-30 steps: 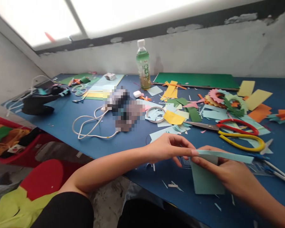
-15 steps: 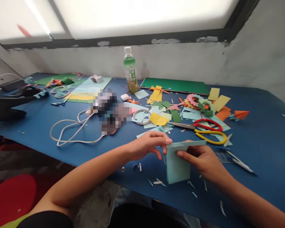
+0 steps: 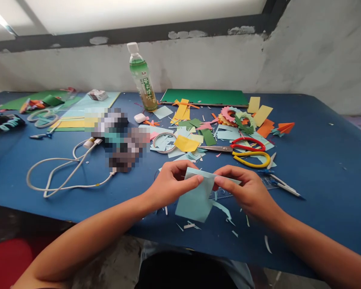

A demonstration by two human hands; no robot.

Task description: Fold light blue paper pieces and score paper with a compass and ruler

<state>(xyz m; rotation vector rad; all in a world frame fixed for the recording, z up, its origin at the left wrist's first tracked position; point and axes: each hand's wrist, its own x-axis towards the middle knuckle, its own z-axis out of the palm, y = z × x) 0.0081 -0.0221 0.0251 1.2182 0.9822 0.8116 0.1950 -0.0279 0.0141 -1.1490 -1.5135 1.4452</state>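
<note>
A sheet of light blue paper point(image 3: 195, 202) hangs between my two hands above the front of the table, with a narrow strip along its top edge. My left hand point(image 3: 176, 182) pinches that upper edge, thumb in front and fingers behind. Further right along the same edge, my right hand point(image 3: 243, 186) grips it between thumb and forefinger. Beneath the paper, thin paper offcuts point(image 3: 224, 210) and part of a clear ruler point(image 3: 224, 195) show on the tabletop. The fingers behind the sheet are partly hidden.
Scissors point(image 3: 248, 150) with red and yellow handles lie beyond my hands, among colored paper scraps point(image 3: 186, 143). A compass point(image 3: 284, 186) rests to the right. A drink bottle point(image 3: 142, 78) stands at the back. White cable point(image 3: 49, 176) loops across the left side of the blue table point(image 3: 325, 172).
My left hand has closed on the paper's top edge; before, its fingers were apart beside it. My right hand has shifted its grip toward the right end. The view has turned rightward.
</note>
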